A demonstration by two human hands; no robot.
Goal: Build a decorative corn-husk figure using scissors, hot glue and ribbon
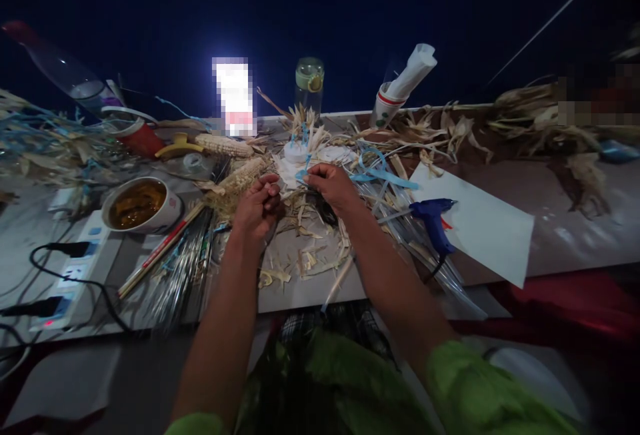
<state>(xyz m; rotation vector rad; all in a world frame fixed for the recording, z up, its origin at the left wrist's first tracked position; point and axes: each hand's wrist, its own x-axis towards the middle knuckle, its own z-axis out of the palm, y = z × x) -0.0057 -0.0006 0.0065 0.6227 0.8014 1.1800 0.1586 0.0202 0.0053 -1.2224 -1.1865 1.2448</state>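
Note:
My right hand (330, 185) pinches a small piece of light blue ribbon (301, 175) between thumb and fingers, over the middle of the table. Just left of it, my left hand (261, 202) has its fingers curled together; whether they hold anything is too small to make out. Behind both hands stands a white round piece (296, 152) with pale husk strips and blue ties rising around it. More light blue ribbon (385, 175) lies looped to the right. Husk scraps (305, 248) are scattered in front of my hands.
A blue glue gun (434, 218) rests on white paper (480, 228) at the right. At the left are a bowl of brown liquid (173, 205), a power strip (95, 268) with cables, and corn cobs (225, 145). A jar (310, 88) and paper cup (387, 105) stand behind.

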